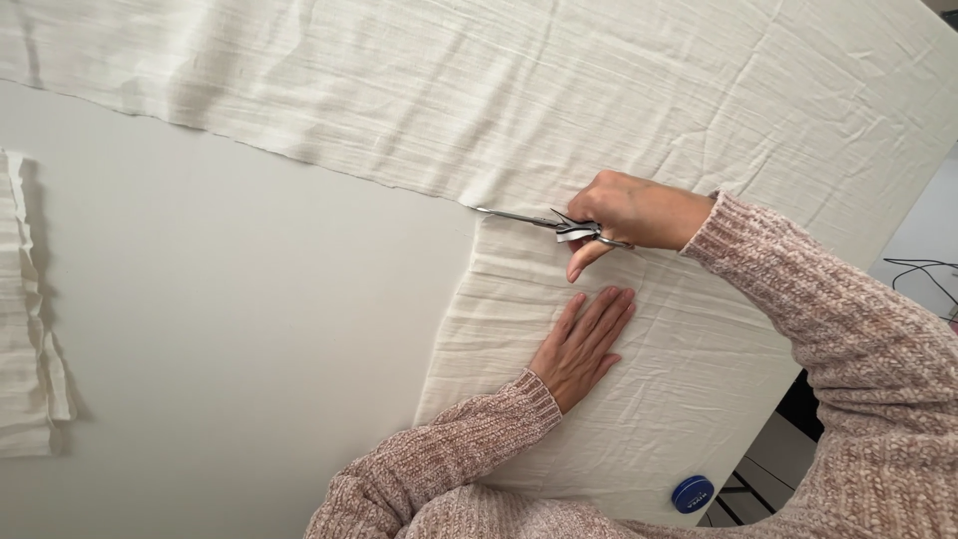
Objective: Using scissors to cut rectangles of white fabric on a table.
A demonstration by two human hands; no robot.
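I see both arms in a pinkish-beige marled knit sweater | ribbed cuffs at wrists | left hand (583, 344) and right hand (627, 212) bare, no rings

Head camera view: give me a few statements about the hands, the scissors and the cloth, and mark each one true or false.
1. The right hand holds the scissors. True.
2. The left hand lifts the white cloth off the table. False: it lies flat, palm down, on the cloth.
3. The scissor blades point toward the left of the picture, at the cloth's edge. True.
4. The round blue tin sits beside the scissors. False: it lies near the bottom edge, far from them.
5. The folded cloth strip lies at the far left. True.
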